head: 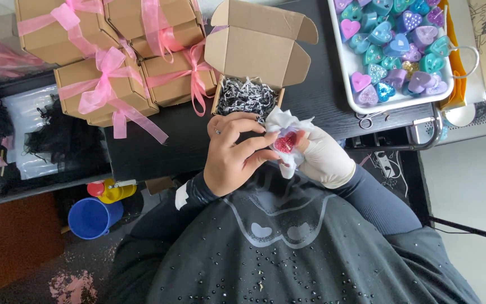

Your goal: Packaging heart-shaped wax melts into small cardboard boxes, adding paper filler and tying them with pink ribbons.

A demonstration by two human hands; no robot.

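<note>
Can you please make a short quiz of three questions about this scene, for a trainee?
1. True or false: the open cardboard box holds shredded paper.
2. What wraps the red glittery heart held between the hands?
A. pink ribbon
B. white tissue paper
C. a plastic bag
3. Which hand wears a white glove, and where does the white tray of hearts lie?

Key:
1. True; black and white shreds fill it.
2. B; white tissue paper surrounds the heart.
3. The right hand is gloved, the left hand is bare; the tray lies on the table's right side, by the scissors.
</note>
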